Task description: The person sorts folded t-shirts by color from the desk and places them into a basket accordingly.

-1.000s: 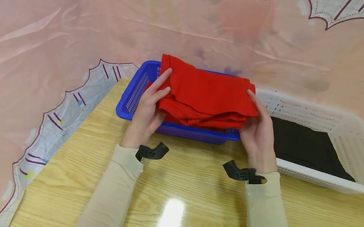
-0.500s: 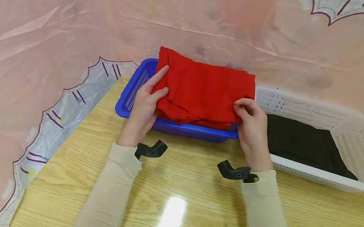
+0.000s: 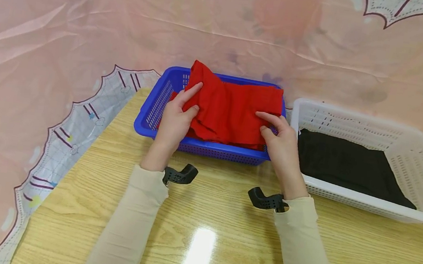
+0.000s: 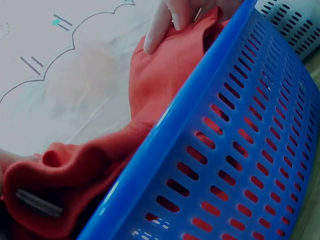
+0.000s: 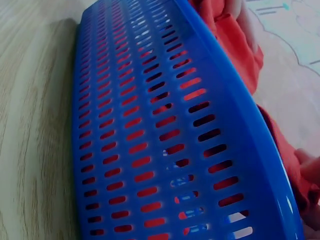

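Note:
A folded red garment (image 3: 234, 108) lies over the blue basket (image 3: 221, 151), its left end raised in a peak. My left hand (image 3: 174, 120) grips that left end, with forefinger and thumb on top of the cloth. At the right end, my right hand (image 3: 280, 141) holds the garment with its thumb and forefinger on the upper face; the remaining fingers are mostly hidden. Red cloth shows through the slots of the basket wall (image 5: 135, 135) in the right wrist view. In the left wrist view, a rolled fold (image 4: 55, 185) of the garment has a small dark strip inside.
To the right stands a white basket (image 3: 366, 208) with a folded black garment (image 3: 351, 168) in it. Both baskets rest on a wooden table (image 3: 223, 223). A pink patterned sheet (image 3: 129, 27) hangs behind and along the left edge.
The red garment has come down into the blue basket and grown narrower. My right hand has shifted left along it, and its fingers have changed their hold. The left hand stays at the left end.

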Available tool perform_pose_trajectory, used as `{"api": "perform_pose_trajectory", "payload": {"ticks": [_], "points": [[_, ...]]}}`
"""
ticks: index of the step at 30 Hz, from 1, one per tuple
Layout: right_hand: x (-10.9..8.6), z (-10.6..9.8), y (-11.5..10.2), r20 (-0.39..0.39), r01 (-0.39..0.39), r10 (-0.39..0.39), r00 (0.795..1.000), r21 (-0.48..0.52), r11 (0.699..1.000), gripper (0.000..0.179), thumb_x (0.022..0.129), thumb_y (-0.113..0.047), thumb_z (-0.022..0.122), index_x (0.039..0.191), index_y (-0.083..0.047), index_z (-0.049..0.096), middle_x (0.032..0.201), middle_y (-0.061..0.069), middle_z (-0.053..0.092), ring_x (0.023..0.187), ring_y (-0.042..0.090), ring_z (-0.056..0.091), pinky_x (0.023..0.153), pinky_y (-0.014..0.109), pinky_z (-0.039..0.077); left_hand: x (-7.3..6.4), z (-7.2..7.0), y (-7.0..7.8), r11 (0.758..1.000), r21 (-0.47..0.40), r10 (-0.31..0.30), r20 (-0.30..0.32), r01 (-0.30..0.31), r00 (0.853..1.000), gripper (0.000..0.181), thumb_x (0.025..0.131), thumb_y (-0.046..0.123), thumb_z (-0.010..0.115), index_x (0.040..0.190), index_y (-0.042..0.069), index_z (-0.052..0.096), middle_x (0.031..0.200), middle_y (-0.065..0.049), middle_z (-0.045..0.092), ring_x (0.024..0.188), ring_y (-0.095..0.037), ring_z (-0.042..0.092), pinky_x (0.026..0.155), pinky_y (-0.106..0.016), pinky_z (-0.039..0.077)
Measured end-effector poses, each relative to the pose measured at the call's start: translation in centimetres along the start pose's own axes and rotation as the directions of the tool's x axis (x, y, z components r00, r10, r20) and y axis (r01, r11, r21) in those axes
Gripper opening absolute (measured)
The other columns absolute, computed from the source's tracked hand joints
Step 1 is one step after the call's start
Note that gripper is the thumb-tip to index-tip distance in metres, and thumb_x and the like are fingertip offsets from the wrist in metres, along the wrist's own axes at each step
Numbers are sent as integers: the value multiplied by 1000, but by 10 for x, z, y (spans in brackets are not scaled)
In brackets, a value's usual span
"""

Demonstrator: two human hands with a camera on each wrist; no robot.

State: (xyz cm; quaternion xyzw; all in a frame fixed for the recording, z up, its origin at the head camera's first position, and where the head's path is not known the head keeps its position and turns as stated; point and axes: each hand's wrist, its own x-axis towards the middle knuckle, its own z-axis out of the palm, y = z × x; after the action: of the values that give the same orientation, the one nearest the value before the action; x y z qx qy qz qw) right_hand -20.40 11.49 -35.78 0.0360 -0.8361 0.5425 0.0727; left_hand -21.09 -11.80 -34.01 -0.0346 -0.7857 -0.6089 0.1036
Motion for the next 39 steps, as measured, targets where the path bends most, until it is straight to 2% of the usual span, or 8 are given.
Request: {"api": "perform_pose_trajectory", "payload": {"ticks": [4, 8, 12, 15, 19, 22, 28, 39], "points": [[0, 1, -1, 59, 36, -31, 998, -88, 995, 32, 89, -16, 50, 119, -26, 58, 125, -1, 44, 104, 18, 42, 69, 34, 43, 7, 2, -12, 991, 131, 8, 26, -12, 1000, 51, 89, 7, 49, 130, 37, 43, 141, 1, 31, 133, -10, 15, 99, -32, 32], [-2, 4, -5, 95, 82, -63, 993, -215, 973, 34, 89, -19, 50, 122, -20, 56, 128, 5, 43, 112, 24, 42, 84, 41, 41, 7, 2, -11, 961, 275, 16, 51, -29, 999, 48, 89, 13, 49, 132, 33, 42, 141, -4, 33, 132, -14, 19, 100, -39, 31], [-3, 9, -6, 129, 135, -93, 987, -364, 922, 37, 89, -25, 49, 125, -18, 54, 132, 10, 41, 121, 29, 36, 96, 48, 32, 7, 1, -10, 934, 357, -8, 71, -19, 997, 45, 89, 18, 50, 133, 29, 42, 140, -8, 33, 131, -19, 23, 102, -43, 26], [-3, 12, -6, 152, 164, -108, 982, -429, 888, 38, 89, -27, 49, 126, -17, 53, 134, 12, 39, 123, 30, 35, 98, 50, 29, 7, 0, -10, 919, 393, -27, 87, -10, 996, 45, 90, 22, 50, 134, 25, 42, 140, -9, 33, 131, -21, 24, 102, -44, 26], [-4, 14, -7, 172, 174, -103, 980, -471, 865, 39, 90, -29, 48, 127, -18, 52, 135, 13, 38, 123, 31, 35, 97, 50, 30, 7, -2, -10, 902, 432, -48, 89, 4, 995, 45, 90, 26, 49, 134, 22, 42, 139, -10, 34, 131, -22, 25, 102, -44, 25], [-5, 15, -7, 181, 172, -92, 979, -500, 849, 40, 90, -30, 48, 127, -18, 52, 136, 14, 37, 123, 31, 35, 96, 51, 30, 7, -1, -8, 879, 476, -71, 95, 17, 993, 47, 90, 30, 49, 135, 19, 40, 139, -11, 34, 130, -24, 26, 102, -43, 25], [-6, 18, -8, 197, 200, -103, 975, -580, 790, 42, 89, -32, 48, 128, -17, 50, 129, 14, 42, 116, 29, 40, 88, 49, 37, 6, 2, -7, 835, 549, -118, 120, 33, 986, 55, 89, 36, 48, 138, 15, 35, 141, -12, 31, 128, -28, 28, 101, -47, 26], [-5, 21, -6, 213, 218, -104, 971, -626, 749, 44, 88, -31, 51, 129, -15, 49, 133, 9, 42, 121, 27, 39, 92, 49, 35, 6, 6, -10, 795, 607, -74, 119, -14, 990, 57, 90, 38, 46, 139, 12, 32, 143, -8, 26, 128, -27, 30, 100, -47, 29]]}}
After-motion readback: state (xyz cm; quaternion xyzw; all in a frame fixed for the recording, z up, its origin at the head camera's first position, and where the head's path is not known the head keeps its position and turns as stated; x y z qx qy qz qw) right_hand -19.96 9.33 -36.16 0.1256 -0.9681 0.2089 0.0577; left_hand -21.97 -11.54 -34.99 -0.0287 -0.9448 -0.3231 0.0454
